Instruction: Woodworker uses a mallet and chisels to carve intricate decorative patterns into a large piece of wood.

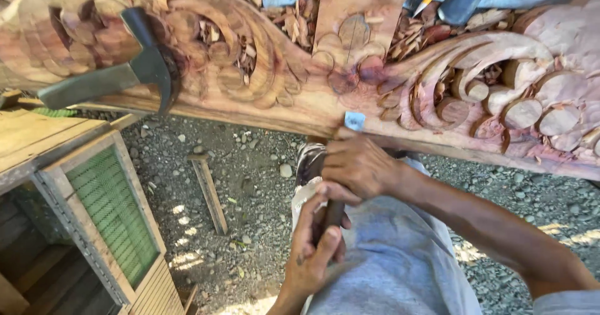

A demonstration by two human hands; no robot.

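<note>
Both hands grip a dark-handled steel chisel (340,184): the right hand (359,165) wraps closed near the blade, the left hand (315,243) curls round the handle's lower end. The blade tip touches the lower edge of the carved reddish wooden plank (300,102), just above the right fingers (340,159).

chisel (333,212) shaft hidden in both hands, carved plank (300,96) cut off both sides

- A dark-headed hammer with a grey handle (134,71) lies on the left end of the long carved reddish wooden panel (275,84).
- A steel-bladed chisel (354,120) meets the panel's near edge, at its middle.
- A slim wooden stick (209,193) lies on the gravel ground (250,165) below.
</note>
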